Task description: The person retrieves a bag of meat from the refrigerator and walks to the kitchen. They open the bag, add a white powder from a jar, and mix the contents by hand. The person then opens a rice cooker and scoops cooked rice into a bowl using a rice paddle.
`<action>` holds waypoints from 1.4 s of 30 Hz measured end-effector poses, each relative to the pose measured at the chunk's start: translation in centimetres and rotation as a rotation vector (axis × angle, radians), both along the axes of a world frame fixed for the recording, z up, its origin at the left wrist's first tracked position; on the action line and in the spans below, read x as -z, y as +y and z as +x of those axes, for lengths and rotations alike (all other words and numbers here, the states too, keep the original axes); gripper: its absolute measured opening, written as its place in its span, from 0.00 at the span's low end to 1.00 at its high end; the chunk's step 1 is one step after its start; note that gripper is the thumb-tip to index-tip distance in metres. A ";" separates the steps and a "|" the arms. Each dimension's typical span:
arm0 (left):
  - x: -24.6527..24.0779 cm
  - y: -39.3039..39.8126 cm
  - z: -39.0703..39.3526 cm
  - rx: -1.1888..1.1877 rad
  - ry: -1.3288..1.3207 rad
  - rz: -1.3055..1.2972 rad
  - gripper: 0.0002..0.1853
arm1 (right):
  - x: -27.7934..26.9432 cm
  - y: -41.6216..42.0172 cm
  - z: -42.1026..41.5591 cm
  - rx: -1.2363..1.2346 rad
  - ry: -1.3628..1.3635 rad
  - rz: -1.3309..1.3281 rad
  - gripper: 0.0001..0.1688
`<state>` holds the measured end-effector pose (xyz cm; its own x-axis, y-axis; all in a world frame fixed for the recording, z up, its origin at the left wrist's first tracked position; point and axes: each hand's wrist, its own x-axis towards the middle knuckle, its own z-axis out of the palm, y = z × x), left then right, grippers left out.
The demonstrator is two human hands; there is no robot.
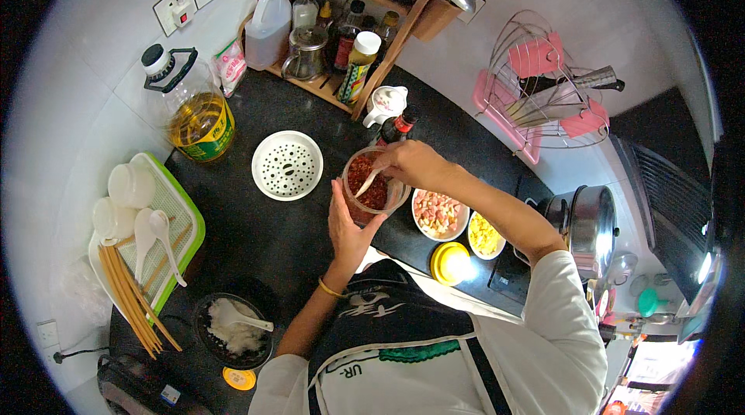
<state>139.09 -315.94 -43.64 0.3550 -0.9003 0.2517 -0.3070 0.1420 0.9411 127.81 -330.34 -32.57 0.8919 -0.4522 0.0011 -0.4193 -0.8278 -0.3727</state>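
Observation:
My left hand (348, 234) grips a clear round container (401, 194) from its side and below, tilted above the black countertop. Dark red flakes, which look like ground chili (372, 185), fill part of it. In my right hand (416, 164) is the handle of a white spoon (368, 182), its bowl end dipped among the flakes. Just behind the container stands a dark bottle with a red neck (401, 124), partly hidden. Beneath my right forearm sit a bowl of diced pinkish meat (437, 214) and a bowl of yellow chopped pieces (484, 235).
A white perforated plate (287, 166) lies left of the container. An oil jug (201, 118), a green-rimmed tray (195, 234) with chopsticks and spoons, and a black bowl of white powder (233, 327) stand farther left. A wooden spice rack (326, 89) is behind; a steel pot (591, 228) is right.

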 end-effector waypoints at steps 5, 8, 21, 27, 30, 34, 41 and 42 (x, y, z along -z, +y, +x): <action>-0.2 0.0 0.2 0.014 -0.010 0.006 0.56 | 0.1 0.8 -0.7 0.127 -0.064 0.113 0.11; -0.3 0.0 0.3 0.014 -0.005 0.023 0.56 | -1.0 1.2 -0.6 0.094 -0.041 -0.066 0.13; -0.3 0.0 0.1 0.015 -0.011 0.045 0.56 | 2.2 1.4 1.0 -0.036 0.177 -0.225 0.17; -0.1 -0.1 0.2 0.005 0.006 0.025 0.56 | 0.4 2.5 -0.7 -0.151 0.235 -0.123 0.21; 0.0 -0.1 0.2 0.007 0.010 0.029 0.56 | -1.3 2.1 -1.1 -0.111 0.076 -0.197 0.23; -0.1 -0.1 0.0 0.025 0.027 0.050 0.57 | 0.7 1.2 -1.0 -0.090 0.060 -0.184 0.22; 0.2 -0.1 0.3 0.031 0.029 0.051 0.56 | -0.6 1.6 -1.9 -0.032 -0.106 -0.109 0.11; 0.2 -0.1 0.3 0.038 0.045 0.052 0.56 | -1.1 2.0 -1.7 -0.045 -0.089 -0.090 0.10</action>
